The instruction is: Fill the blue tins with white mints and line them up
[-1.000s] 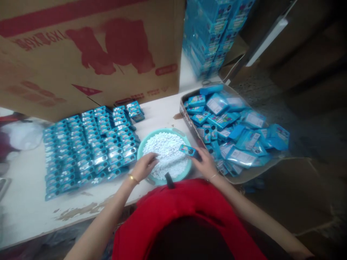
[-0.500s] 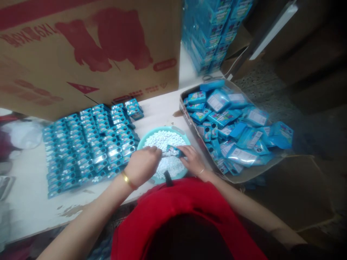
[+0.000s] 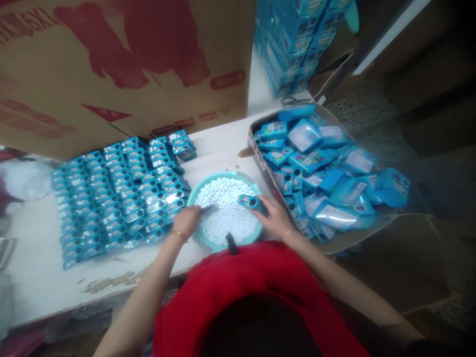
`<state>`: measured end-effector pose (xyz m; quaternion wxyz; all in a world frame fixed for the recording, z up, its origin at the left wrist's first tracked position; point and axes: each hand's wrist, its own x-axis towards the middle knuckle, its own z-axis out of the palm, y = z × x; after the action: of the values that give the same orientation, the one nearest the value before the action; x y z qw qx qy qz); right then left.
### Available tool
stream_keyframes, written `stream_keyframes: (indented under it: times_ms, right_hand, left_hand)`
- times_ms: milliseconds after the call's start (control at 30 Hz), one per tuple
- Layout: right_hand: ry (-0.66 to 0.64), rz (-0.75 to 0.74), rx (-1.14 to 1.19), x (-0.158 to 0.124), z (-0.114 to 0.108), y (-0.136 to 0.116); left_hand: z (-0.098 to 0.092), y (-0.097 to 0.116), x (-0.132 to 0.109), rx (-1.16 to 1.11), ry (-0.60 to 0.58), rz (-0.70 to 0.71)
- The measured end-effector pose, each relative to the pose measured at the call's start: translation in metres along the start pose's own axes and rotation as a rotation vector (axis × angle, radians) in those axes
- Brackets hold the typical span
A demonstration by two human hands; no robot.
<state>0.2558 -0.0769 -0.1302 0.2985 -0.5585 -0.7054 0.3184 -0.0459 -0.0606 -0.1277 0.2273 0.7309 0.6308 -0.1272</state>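
Note:
A turquoise basin [image 3: 254, 184] full of small white pellets [image 3: 219, 191] stands in front of my body. At its left rim, my left hand [image 3: 187, 220] is closed on the end of a thin spoon-like tool [image 3: 209, 208], whose tip lies over the pellets; its exact shape is blurred. Over the basin's right side, my right hand [image 3: 275, 218] grips a small blue box [image 3: 247, 201] between thumb and fingers. The box is held tilted, with a dark round spot facing up. Tool and box are apart.
Rows of small blue boxes [image 3: 122, 198] fill the table's left. On the right, an open carton [image 3: 266, 171] is heaped with blue packets [image 3: 316, 161]. Behind stand a large cardboard box [image 3: 167, 94] and stacked blue packs [image 3: 293, 49], with scissors [image 3: 292, 100] near the stack.
My left hand has drawn back left from the blue box, bringing the tool away over the pellets. My right hand has shifted slightly right and turned the box.

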Motion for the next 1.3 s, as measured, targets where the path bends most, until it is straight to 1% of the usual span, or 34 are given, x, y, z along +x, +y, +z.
stream_keyframes:
  times_ms: [33, 100, 167, 233, 267, 333, 433, 500, 567, 633, 733, 800, 867, 967, 1033, 1100, 1133, 1200, 1233, 1300]
  right_hand:
    - [-0.014, 0.059, 0.054, 0.001, -0.001, 0.001]
    - [-0.07, 0.178, 0.193, 0.002, -0.002, 0.002]
    - [-0.116, 0.267, 0.326, 0.001, -0.001, 0.003]
    - [-0.125, 0.313, 0.409, -0.002, 0.001, 0.004]
    - [-0.118, 0.321, 0.429, -0.004, 0.002, 0.005]
    - [-0.1, 0.324, 0.439, -0.009, 0.003, 0.006]
    - [-0.069, 0.302, 0.415, -0.015, 0.002, 0.008]
    - [-0.053, 0.262, 0.36, -0.017, 0.002, 0.009]
    - [-0.031, 0.202, 0.267, -0.017, 0.003, 0.008]
    - [-0.008, 0.116, 0.171, -0.014, 0.007, 0.006]
    - [-0.002, -0.041, 0.072, -0.008, 0.013, -0.001]
    - [-0.019, -0.117, 0.029, -0.005, 0.016, -0.006]
    - [-0.028, -0.156, -0.003, -0.003, 0.018, -0.01]
    - [-0.025, -0.185, -0.026, -0.005, 0.021, -0.012]
    - [-0.021, -0.188, -0.028, -0.006, 0.023, -0.01]
    - [-0.018, -0.178, -0.028, -0.008, 0.025, -0.008]
    - [-0.016, -0.172, -0.028, -0.009, 0.025, -0.006]
    - [-0.011, -0.163, -0.021, -0.01, 0.026, -0.002]
    - [-0.005, -0.157, -0.015, -0.011, 0.026, 0.0]
    - [0.01, -0.138, 0.001, -0.012, 0.026, 0.004]
  left_hand:
    - [0.017, 0.001, 0.009, -0.03, -0.013, -0.004]
    - [0.046, 0.012, 0.025, -0.092, -0.01, 0.025]
    - [0.065, 0.027, 0.035, -0.148, 0.006, 0.051]
    - [0.073, 0.037, 0.039, -0.213, 0.022, 0.066]
    - [0.074, 0.038, 0.039, -0.244, 0.026, 0.073]
    - [0.071, 0.034, 0.033, -0.299, 0.026, 0.086]
    - [0.053, 0.019, 0.018, -0.422, 0.048, 0.127]
    - [0.033, 0.011, 0.006, -0.507, 0.084, 0.188]
    - [0.008, 0.009, -0.006, -0.536, 0.117, 0.257]
    - [-0.018, 0.012, -0.017, -0.508, 0.123, 0.316]
    - [-0.052, 0.025, -0.027, -0.377, 0.077, 0.392]
    - [-0.069, 0.036, -0.03, -0.243, 0.046, 0.418]
    - [-0.083, 0.048, -0.032, -0.103, 0.029, 0.409]
    - [-0.099, 0.072, -0.037, 0.069, -0.003, 0.359]
    - [-0.108, 0.088, -0.043, 0.144, -0.011, 0.338]
    - [-0.115, 0.098, -0.05, 0.182, -0.001, 0.342]
    - [-0.117, 0.1, -0.052, 0.195, 0.01, 0.353]
    - [-0.119, 0.093, -0.051, 0.228, 0.044, 0.362]
    - [-0.117, 0.084, -0.048, 0.252, 0.073, 0.346]
    - [-0.107, 0.057, -0.033, 0.303, 0.145, 0.262]
